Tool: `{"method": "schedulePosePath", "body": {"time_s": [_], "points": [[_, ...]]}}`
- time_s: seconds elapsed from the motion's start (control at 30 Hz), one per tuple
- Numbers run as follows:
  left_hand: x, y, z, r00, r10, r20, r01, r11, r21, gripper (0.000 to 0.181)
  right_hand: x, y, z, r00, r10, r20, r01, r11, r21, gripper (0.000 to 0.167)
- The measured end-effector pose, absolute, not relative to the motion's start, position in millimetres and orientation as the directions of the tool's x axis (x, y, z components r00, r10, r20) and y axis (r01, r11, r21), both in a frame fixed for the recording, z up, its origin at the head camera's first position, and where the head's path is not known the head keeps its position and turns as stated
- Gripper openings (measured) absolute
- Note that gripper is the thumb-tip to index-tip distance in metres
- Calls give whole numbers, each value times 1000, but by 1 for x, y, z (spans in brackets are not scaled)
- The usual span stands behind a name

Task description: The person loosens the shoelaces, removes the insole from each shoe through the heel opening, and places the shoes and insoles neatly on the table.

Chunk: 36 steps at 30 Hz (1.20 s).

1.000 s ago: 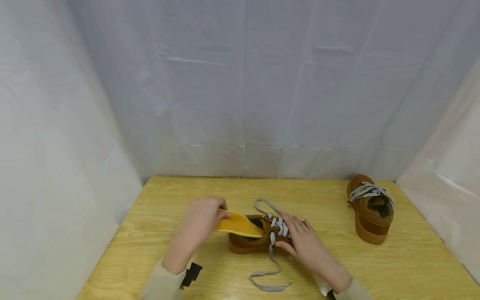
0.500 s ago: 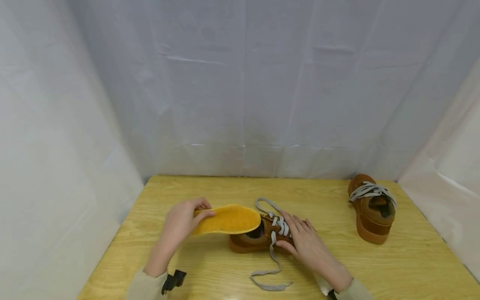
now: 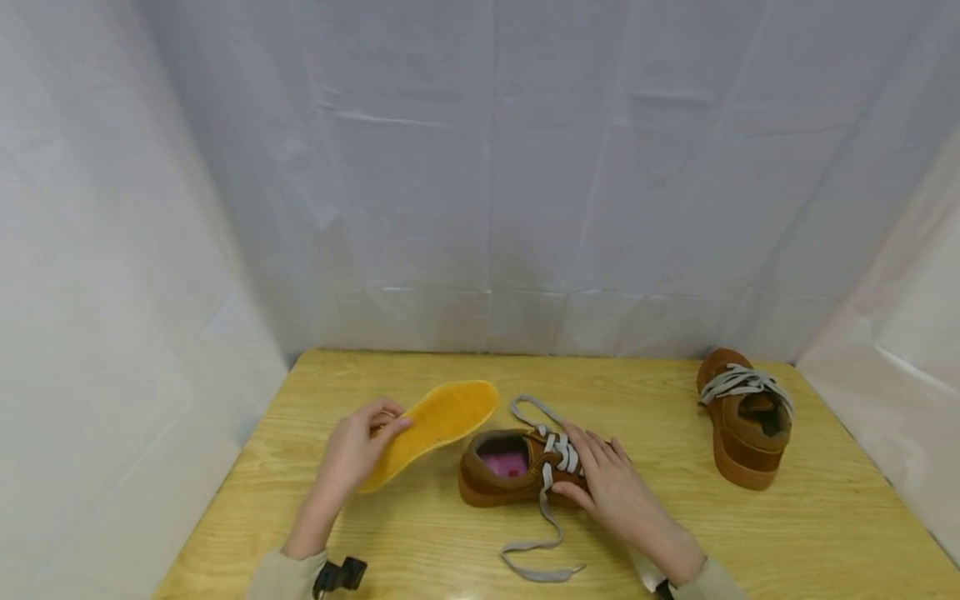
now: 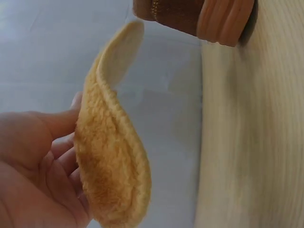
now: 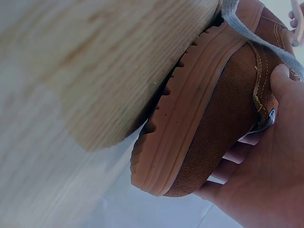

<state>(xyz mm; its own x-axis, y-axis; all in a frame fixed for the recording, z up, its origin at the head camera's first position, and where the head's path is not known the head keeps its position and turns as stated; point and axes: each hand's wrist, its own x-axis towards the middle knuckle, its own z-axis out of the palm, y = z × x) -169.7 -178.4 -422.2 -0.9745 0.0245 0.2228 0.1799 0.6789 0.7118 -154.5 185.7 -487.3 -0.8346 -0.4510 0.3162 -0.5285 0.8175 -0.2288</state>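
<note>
The left hand (image 3: pixel 352 450) pinches a yellow insole (image 3: pixel 442 417), holding it aloft near the heel of a brown shoe (image 3: pixel 510 490). The right hand (image 3: pixel 618 487) grips that shoe's laced front on the table (image 3: pixel 420 546).

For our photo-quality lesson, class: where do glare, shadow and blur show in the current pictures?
Head view: glare streaks on the sheeting, a faint shadow on the tabletop near the insole; left wrist: the sheeting looks soft, the insole clearer; right wrist: a dark shadow under the brown shoe.
</note>
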Motion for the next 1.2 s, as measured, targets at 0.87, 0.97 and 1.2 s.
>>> {"method": "schedulePosePath", "body": {"time_s": [0.87, 0.97, 1.2], "points": [[-178, -183, -458, -968, 208, 140, 249, 858, 450, 35, -154, 186, -486, -830, -446, 334, -528, 820, -218, 84], [-177, -181, -460, -950, 280, 141, 313, 853, 418, 35, -154, 186, -487, -826, -445, 346, -532, 819, -214, 83], [-178, -180, -472, -952, 294, 91, 304, 854, 421, 40, -154, 187, -488, -833, -447, 325, -527, 820, -223, 85]]}}
